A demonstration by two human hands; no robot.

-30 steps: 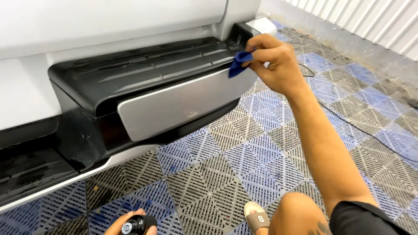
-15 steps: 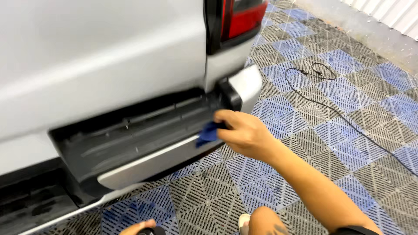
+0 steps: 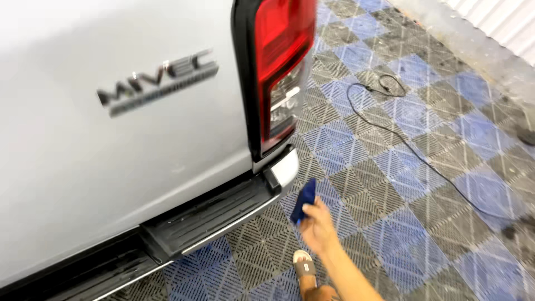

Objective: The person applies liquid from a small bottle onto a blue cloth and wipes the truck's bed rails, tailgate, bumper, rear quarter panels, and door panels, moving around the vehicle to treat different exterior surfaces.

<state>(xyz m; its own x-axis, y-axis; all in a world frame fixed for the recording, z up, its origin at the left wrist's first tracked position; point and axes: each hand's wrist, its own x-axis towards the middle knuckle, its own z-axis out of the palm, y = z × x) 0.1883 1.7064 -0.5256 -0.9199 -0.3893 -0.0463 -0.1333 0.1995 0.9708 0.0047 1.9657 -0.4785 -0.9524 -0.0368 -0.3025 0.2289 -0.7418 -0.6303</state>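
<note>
Here my right hand (image 3: 316, 228) has its grip closed on a small dark-blue cloth pad (image 3: 304, 199), long axis pointing up toward the silver bumper corner (image 3: 285, 167).

Right hand with cloth by the bumper

Low in the frame, my right hand (image 3: 316, 226) grips a blue cloth (image 3: 304, 200) just off the rear bumper (image 3: 223, 214); a red tail light (image 3: 281, 67) fills the upper centre, and a black cable (image 3: 412, 147) crosses the tiled floor (image 3: 423, 239).

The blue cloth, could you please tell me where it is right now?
In the head view, the blue cloth is pinched in the right hand, low and right of centre, just off the rear bumper's chrome corner, above the checkered floor tiles.
</note>
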